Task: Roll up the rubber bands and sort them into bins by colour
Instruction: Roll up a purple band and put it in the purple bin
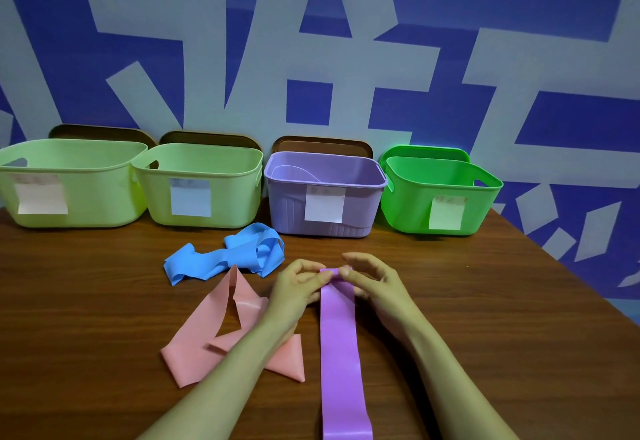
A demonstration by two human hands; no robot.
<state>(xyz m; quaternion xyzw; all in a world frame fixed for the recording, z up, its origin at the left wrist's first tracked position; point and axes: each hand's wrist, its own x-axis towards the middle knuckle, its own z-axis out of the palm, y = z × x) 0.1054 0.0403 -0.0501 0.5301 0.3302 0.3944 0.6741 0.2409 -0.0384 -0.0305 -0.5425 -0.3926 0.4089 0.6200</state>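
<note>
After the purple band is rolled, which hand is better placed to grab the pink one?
Likely left. The left hand sits beside the flat pink rubber band, its forearm lying across it; the right hand is beyond the purple rubber band strip, farther away.

Four bins line the far edge of the table [104, 283]: first bin [86, 197] at 10 o'clock, second bin [221, 197] at 11, third bin [287, 204] at 12, fourth bin [408, 207] at 1. Before the second lies the far band [221, 259]; the left band [194, 346] lies at 8; the near band [339, 353] runs toward 6, its far end between left hand [298, 287] and right hand [374, 287]
</note>
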